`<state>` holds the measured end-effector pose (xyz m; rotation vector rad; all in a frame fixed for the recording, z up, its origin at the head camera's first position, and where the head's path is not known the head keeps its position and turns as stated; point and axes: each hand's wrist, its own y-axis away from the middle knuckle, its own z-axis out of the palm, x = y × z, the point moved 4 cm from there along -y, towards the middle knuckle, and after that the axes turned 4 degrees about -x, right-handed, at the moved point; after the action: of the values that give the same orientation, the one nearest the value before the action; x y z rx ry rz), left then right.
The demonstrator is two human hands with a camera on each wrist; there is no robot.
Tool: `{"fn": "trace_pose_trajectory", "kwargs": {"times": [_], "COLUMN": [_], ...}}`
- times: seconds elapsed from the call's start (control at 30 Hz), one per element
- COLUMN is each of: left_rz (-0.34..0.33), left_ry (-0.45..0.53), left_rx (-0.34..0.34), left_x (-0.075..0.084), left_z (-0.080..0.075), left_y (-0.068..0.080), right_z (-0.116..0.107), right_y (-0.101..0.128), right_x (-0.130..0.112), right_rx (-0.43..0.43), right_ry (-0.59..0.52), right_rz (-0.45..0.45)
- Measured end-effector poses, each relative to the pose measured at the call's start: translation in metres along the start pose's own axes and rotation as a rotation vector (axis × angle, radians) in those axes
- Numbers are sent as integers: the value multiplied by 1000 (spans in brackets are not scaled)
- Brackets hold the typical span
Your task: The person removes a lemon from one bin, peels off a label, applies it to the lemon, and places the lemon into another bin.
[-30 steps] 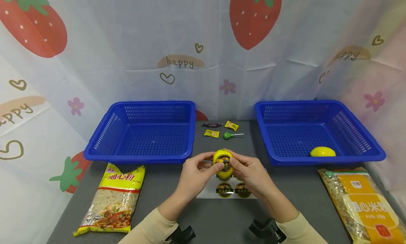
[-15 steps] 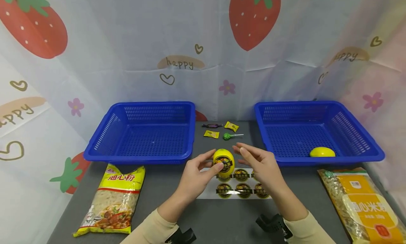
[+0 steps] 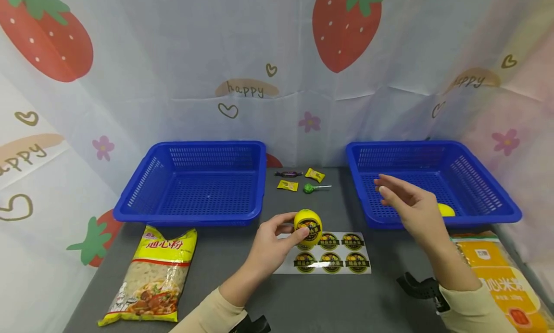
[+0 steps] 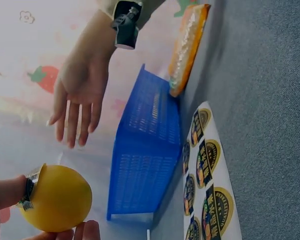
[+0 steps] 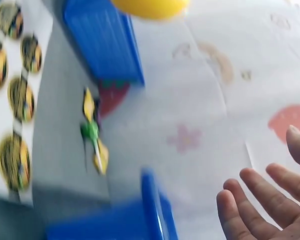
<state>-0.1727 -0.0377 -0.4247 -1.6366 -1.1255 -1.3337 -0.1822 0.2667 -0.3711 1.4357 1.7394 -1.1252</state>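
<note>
A yellow lemon (image 3: 308, 219) with a round black-and-gold sticker on its near side is held up above the table's middle. My left hand (image 3: 273, 240) grips it, the thumb lying over the sticker; the left wrist view shows the lemon (image 4: 59, 199) between thumb and fingers. My right hand (image 3: 413, 209) holds nothing and hovers near the front of the right blue basket (image 3: 368, 198), its fingers extended. Beneath the lemon lies a white sheet of round stickers (image 3: 331, 254). Inside the right basket a second yellow lemon (image 3: 446, 210) is partly hidden by the right hand.
At the left stands another blue basket (image 3: 190, 216). Two yellow-wrapped candies, a dark-wrapped candy (image 3: 289, 174) and a green lollipop (image 3: 309, 188) lie between the baskets. A pasta bag (image 3: 156, 275) is at front left, an orange noodle bag (image 3: 504, 280) at front right.
My right hand has let go of the lemon and moved right, toward the right basket. The left hand keeps its hold on the lemon, almost in place.
</note>
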Motion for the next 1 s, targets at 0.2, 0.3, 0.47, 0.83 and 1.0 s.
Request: {"fn": "trace_pose_trajectory", "kwargs": {"times": [0.2, 0.3, 0.47, 0.83, 1.0], "left_rz": [14, 10, 13, -6, -19], "left_ry": [-16, -20, -37, -54, -19], "left_rx": [8, 15, 25, 24, -17], "left_x": [1, 1, 1, 0, 1], "left_z": [0, -1, -1, -1, -1], "left_y": [0, 0, -1, -2, -4], "right_z": [-50, -70, -98, -149, -181], "right_y": [0, -1, 2, 17, 24], "right_x": [22, 33, 58, 100, 124], "right_rx": [57, 78, 126, 260, 307], "right_ry": [98, 80, 49, 265, 251], "right_rz": [101, 122, 187, 321, 350]}}
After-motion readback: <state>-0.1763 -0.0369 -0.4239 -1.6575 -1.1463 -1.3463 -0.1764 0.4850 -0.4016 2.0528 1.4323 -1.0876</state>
